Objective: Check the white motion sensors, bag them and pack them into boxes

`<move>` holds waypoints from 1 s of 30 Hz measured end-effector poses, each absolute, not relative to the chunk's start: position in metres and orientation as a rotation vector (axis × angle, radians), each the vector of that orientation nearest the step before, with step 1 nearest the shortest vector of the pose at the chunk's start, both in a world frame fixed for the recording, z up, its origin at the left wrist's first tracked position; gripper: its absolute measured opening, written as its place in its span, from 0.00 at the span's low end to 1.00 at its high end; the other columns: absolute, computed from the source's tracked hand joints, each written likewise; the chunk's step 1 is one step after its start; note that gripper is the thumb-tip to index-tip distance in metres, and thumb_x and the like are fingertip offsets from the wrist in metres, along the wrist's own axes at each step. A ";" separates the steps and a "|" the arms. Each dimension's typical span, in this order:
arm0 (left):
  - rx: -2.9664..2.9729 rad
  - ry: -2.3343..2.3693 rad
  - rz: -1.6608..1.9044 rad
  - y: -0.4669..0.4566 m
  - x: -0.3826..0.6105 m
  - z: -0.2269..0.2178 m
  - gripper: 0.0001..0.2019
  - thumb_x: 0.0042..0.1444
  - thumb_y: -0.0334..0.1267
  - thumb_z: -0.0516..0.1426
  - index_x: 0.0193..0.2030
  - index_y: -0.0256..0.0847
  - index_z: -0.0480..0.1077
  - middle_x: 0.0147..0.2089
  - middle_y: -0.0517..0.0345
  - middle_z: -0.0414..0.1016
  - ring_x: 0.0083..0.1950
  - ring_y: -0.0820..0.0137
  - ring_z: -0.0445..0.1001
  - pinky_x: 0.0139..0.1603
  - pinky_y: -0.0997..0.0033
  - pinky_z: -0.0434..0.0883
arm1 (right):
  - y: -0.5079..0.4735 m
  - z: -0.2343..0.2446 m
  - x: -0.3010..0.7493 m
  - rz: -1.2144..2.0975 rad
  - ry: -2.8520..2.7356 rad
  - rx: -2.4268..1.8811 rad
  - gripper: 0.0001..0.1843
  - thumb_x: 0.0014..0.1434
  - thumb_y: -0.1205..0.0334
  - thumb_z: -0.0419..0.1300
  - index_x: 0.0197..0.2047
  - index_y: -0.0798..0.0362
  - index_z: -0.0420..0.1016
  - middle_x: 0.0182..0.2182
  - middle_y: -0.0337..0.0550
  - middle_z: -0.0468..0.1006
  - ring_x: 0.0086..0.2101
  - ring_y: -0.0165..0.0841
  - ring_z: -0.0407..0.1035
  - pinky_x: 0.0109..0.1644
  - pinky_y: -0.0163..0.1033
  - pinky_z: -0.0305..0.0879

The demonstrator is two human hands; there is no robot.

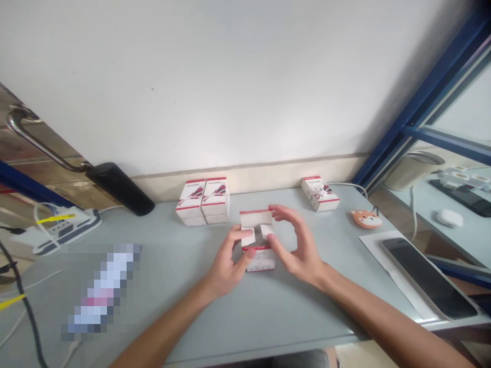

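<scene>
A small white and red cardboard box [261, 259] stands on the table with its top unfolded. Its lid flap is raised at the back, and two white side flaps lean inward over a dark opening. My left hand [226, 263] grips the box's left side, fingers on the left flap and thumb at the front edge. At the right, my right hand [303, 250] has its thumb on the right flap and its fingertips at the lid's upper corner. What lies inside the box cannot be made out.
Two matching closed boxes [203, 201] stand by the wall. Another box [326, 202] carries a small white item [317, 190]. To the right are an orange animal-face case [367, 219] and a dark phone [427, 276]. Left are a black cylinder [119, 188], a power strip [69, 230] and a pixelated object [103, 291].
</scene>
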State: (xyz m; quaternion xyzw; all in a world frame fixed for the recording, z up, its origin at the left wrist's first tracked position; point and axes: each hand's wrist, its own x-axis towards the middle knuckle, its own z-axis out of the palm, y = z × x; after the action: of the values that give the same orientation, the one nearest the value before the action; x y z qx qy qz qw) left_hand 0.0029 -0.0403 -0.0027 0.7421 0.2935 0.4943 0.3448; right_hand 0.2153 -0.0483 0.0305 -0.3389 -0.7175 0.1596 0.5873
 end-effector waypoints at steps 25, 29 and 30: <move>2.167 0.661 1.426 -0.035 0.002 -0.010 0.26 0.70 0.33 0.57 0.72 0.53 0.59 0.66 0.46 0.68 0.67 0.60 0.69 0.65 0.50 0.73 | -0.045 0.042 0.221 0.288 -1.821 -0.710 0.10 0.65 0.70 0.64 0.48 0.48 0.76 0.42 0.46 0.75 0.42 0.38 0.73 0.46 0.46 0.74; 2.135 0.646 1.429 -0.035 0.002 -0.012 0.27 0.71 0.33 0.56 0.73 0.54 0.57 0.67 0.44 0.67 0.67 0.59 0.71 0.62 0.49 0.75 | -0.045 0.042 0.220 0.342 -1.817 -0.713 0.07 0.65 0.67 0.64 0.46 0.48 0.76 0.41 0.46 0.75 0.42 0.39 0.73 0.45 0.48 0.75; 2.130 0.614 1.440 -0.034 0.003 -0.012 0.28 0.71 0.33 0.56 0.73 0.54 0.55 0.67 0.44 0.67 0.66 0.59 0.71 0.62 0.49 0.75 | -0.046 0.042 0.219 0.351 -1.800 -0.720 0.07 0.65 0.67 0.63 0.46 0.48 0.76 0.40 0.46 0.75 0.41 0.38 0.73 0.44 0.47 0.75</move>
State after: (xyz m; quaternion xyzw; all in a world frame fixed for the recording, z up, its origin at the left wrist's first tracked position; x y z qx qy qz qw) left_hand 0.0026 -0.0342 -0.0123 0.7809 0.2253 0.5280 0.2464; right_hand 0.2193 -0.0462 0.0421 -0.3045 -0.7613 0.1486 0.5528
